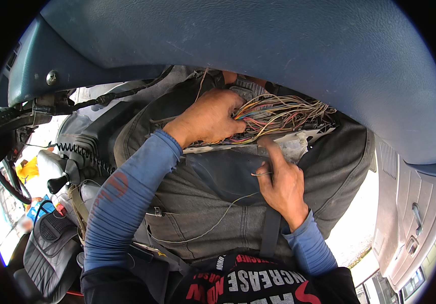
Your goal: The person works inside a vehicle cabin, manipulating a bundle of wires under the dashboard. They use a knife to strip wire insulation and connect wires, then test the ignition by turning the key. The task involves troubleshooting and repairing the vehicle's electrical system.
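A dense bundle of multicoloured wires (288,114) lies over a dark board with a pale metal edge across my lap, under the dashboard. My left hand (213,116) has its fingers curled round the left part of the bundle. My right hand (283,187) is just below it, index finger stretched up to the pale edge (296,146), with a thin wire end (258,174) held at the thumb and curled fingers. A loose thin wire (223,218) trails across my dark trousers.
The blue-grey dashboard (253,35) arches overhead. At left are black cables (99,101), a gear lever (56,182) and a car seat (51,248). An open door (400,213) is at right. Bare feet or skin show partly behind the wires.
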A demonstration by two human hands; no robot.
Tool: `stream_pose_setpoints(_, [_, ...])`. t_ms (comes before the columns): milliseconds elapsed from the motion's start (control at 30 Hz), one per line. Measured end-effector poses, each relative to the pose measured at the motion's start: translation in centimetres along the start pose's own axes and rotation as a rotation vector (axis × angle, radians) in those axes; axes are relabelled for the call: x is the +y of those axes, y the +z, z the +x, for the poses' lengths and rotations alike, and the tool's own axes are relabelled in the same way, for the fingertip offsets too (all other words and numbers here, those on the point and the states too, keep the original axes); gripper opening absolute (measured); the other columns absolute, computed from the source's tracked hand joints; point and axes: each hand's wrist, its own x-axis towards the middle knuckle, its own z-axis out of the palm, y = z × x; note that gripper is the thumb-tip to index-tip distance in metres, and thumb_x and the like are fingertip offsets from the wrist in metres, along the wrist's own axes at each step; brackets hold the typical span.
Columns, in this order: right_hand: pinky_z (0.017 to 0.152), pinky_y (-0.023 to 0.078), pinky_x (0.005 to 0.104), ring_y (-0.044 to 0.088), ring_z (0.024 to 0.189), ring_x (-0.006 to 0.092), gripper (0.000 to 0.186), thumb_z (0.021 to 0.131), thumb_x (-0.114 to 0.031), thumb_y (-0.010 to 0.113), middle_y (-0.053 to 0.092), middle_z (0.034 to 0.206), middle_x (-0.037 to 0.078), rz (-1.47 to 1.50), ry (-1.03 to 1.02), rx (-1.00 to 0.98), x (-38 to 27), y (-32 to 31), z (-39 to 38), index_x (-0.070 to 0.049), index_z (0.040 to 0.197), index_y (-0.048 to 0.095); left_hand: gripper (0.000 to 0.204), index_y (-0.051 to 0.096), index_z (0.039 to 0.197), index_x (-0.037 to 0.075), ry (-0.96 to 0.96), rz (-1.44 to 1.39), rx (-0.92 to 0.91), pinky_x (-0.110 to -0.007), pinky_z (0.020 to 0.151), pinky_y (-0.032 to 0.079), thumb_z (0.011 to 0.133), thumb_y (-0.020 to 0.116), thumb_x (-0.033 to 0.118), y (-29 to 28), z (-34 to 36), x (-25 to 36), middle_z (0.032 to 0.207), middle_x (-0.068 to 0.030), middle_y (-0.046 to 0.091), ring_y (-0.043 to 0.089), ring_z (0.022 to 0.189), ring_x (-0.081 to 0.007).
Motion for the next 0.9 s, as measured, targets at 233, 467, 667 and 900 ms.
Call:
stream_pose_setpoints(233, [0.062, 0.055, 0.0477, 0.072, 0.068, 0.0358, 0.064, 0.085, -0.005, 0.068, 0.071, 0.075, 0.013, -0.022, -0.016, -0.008, 0.2, 0.0, -0.1, -0.014, 0.146, 0.050, 0.028, 0.075, 0.105, -0.002, -0.051, -0.019, -0.065, -0.038, 0.066, 0.053, 0.083, 0.076, 0.015, -0.5, 0.2, 0.1, 0.074, -0.0149, 0.071, 0.065, 0.064, -0.0208])
stream_pose_setpoints(467, [0.062, 0.055, 0.0475, 0.072, 0.067, 0.0354, 0.065, 0.085, -0.006, 0.070, 0.071, 0.074, 0.013, -0.029, -0.032, -0.001, 0.3, 0.0, -0.2, -0.014, 0.147, 0.051, 0.032, 0.075, 0.110, -0.002, -0.073, -0.017, -0.111, -0.037, 0.076, 0.055, 0.084, 0.080, 0.015, -0.8, 0.6, 0.0, 0.086, -0.0176, 0.076, 0.070, 0.076, -0.0239])
stream_pose_setpoints(667, [0.061, 0.055, 0.0476, 0.072, 0.066, 0.0356, 0.066, 0.083, -0.005, 0.071, 0.070, 0.073, 0.012, -0.026, -0.039, 0.009, 0.3, 0.1, 0.0, -0.015, 0.145, 0.051, 0.039, 0.072, 0.120, -0.001, -0.078, -0.060, -0.142, -0.038, 0.086, 0.055, 0.085, 0.080, 0.014, -0.5, 1.0, -0.6, 0.099, -0.0189, 0.077, 0.072, 0.087, -0.0256])
stream_pose_setpoints(900, [0.066, 0.056, 0.0463, 0.072, 0.070, 0.0375, 0.060, 0.083, -0.002, 0.068, 0.069, 0.074, 0.016, 0.005, 0.001, 0.000, -0.1, -0.2, 0.1, -0.014, 0.141, 0.055, 0.044, 0.069, 0.125, -0.003, -0.089, -0.077, -0.155, -0.038, 0.094, 0.054, 0.084, 0.080, 0.008, -1.0, 1.0, 0.2, 0.108, -0.0201, 0.077, 0.072, 0.098, -0.0237])
